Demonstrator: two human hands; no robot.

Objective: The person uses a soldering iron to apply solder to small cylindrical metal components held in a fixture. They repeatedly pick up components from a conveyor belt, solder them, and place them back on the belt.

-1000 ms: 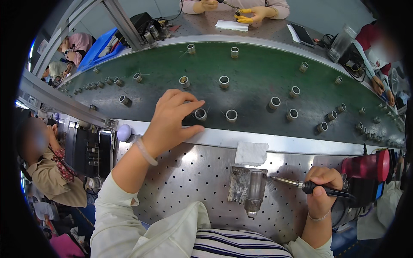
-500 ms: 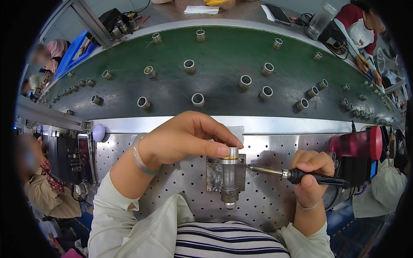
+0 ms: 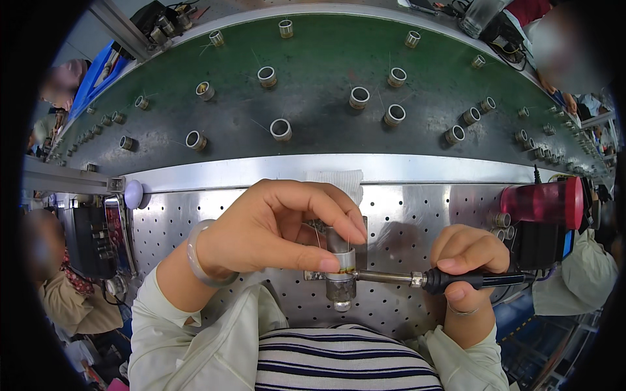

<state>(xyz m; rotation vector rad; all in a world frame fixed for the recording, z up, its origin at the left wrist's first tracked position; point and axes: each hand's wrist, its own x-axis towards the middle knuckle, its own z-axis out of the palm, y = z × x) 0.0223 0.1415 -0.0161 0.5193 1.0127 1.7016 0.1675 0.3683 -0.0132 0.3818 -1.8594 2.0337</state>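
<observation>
My left hand (image 3: 280,231) has its thumb and fingers around a short metal ring (image 3: 346,260) with a yellowish band at its lower edge. Thin wires stand up from the ring. It sits around a grey metal post (image 3: 340,287) with a rounded near end, lying on a block mostly hidden by my hand. In my right hand (image 3: 471,264) is a soldering iron (image 3: 450,280) with a black handle, gripped from the right. Its metal shaft points left, and the tip meets the ring's lower edge or the post just below; which one, I cannot tell.
Beyond the perforated metal worktop (image 3: 215,215) runs a dark green belt (image 3: 235,124) carrying several metal rings. A folded white cloth (image 3: 339,181) lies at the worktop's far edge. To the right are a red cup (image 3: 541,202) and several more rings (image 3: 502,221). Other people sit at both sides.
The ring, in my left hand, has slid along the post toward me. The soldering iron has moved left and its tip now touches the work. The head view has shifted slightly.
</observation>
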